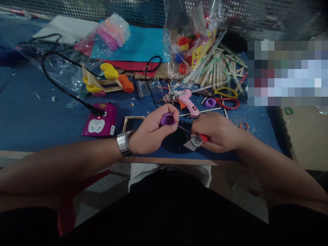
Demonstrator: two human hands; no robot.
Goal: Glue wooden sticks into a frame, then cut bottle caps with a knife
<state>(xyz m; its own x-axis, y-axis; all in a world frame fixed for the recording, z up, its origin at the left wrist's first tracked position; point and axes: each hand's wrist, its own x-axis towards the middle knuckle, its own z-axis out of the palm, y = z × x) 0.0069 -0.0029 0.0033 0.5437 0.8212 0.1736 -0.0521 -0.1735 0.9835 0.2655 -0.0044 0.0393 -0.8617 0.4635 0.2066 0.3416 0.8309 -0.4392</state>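
Observation:
My left hand (156, 128), a metal-band watch at its wrist, is closed around a purple bottle cap (167, 119), its hollow side facing up. A thin purple strip (185, 130) stretches from the cap to the fingers of my right hand (216, 131). That hand is closed on a red-handled cutter (203, 137), whose flat, silvery blade (192, 143) points left and down. Just beyond both hands lies a pink glue gun (190, 102). Another purple cap (210, 102) rests near the red and yellow scissors handles (227, 103).
On the left stands a magenta power adapter (99, 119) with a black cable. Behind it is a stick-frame toy car (107, 80) with cap wheels. A wooden stick frame (133, 119) lies beside my left hand. Bagged caps (184, 48) and wooden sticks (212, 70) lie farther back.

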